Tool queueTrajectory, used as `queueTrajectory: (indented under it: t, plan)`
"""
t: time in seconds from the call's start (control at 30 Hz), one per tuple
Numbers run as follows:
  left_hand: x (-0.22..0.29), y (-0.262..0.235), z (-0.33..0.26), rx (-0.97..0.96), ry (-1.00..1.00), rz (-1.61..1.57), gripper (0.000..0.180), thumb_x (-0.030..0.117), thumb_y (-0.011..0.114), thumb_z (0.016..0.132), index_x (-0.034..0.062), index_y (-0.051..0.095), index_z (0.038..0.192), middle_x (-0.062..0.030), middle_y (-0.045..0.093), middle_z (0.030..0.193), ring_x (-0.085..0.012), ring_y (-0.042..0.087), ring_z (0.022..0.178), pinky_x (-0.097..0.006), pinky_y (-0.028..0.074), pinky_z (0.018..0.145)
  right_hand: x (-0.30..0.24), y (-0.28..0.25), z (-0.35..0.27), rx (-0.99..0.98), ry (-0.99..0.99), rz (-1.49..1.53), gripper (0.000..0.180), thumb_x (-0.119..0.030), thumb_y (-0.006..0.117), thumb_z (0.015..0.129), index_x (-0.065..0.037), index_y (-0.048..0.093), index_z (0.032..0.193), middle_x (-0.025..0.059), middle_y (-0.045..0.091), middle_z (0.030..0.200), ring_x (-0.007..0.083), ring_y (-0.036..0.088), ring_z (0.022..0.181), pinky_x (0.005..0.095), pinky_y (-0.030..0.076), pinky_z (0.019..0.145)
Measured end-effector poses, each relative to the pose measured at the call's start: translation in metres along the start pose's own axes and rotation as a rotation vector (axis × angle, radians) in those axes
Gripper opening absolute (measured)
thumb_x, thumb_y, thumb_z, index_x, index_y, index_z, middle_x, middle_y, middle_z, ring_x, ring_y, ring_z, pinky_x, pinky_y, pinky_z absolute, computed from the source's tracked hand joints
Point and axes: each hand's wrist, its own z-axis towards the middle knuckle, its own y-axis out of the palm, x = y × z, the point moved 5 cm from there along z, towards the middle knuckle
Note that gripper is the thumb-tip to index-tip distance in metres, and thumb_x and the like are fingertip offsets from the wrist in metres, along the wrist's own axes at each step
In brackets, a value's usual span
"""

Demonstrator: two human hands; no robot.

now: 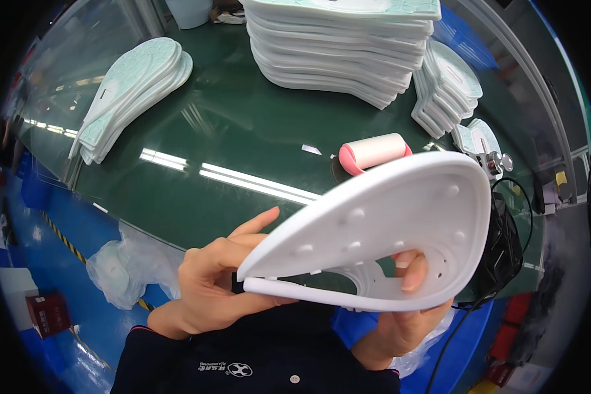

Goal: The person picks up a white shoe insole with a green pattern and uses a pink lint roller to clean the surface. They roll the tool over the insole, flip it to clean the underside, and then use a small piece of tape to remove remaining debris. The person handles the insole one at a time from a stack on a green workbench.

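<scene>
Both my hands on one white moulded shoe sole (387, 223), held up close in front of my chest, above the near edge of the dark green glass-topped table (230, 131). Left hand (220, 282) is pinched tight on the narrow heel end, thumb along the lower rim, index finger stretched out behind the piece. Right hand (400, 315) is under the wide toe end, wrapped around it, fingertips (414, 279) showing through the cut-out in the sole. The sole is tilted, its studded inner face toward me, toe end to the right and higher. On the table just beyond it: a pink-handled roller with a white drum (373, 152), lying on its side. Far centre: tall stack of pale green-and-white soles (341, 52). Smaller fanned stack at far right (446, 88), another fanned stack at far left (134, 92). Crumpled clear plastic bag (121, 269) sits below the table edge on my left, over blue floor (59, 217).
</scene>
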Motion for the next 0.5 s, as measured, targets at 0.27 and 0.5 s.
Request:
queueTrajectory:
  t: [0.27,0.5]
  plan:
    - [-0.018,-0.006,-0.004,0.088,-0.195,0.065,0.028,-0.006,0.068,0.058,-0.0015,0.053,0.082,-0.014,0.061,0.08,-0.0201,0.058,0.085,-0.038,0.037,0.085,-0.002,0.002,0.0,-0.158,-0.083,-0.122,0.06,0.001,0.07,0.053,0.007,0.041,0.105,0.0091,0.056,0.07,0.0191,0.051,0.076,0.0325,0.038,0.076]
    - [0.001,0.002,-0.003,0.002,-0.077,0.106,0.031,-0.001,0.072,0.058,-0.0009,0.055,0.084,-0.0138,0.061,0.084,-0.0193,0.059,0.082,-0.041,0.036,0.086,-0.004,0.005,0.002,-0.067,0.024,-0.085,0.046,-0.017,0.069,0.062,0.004,0.045,0.095,0.0038,0.046,0.077,0.0164,0.045,0.081,0.0278,0.033,0.079]
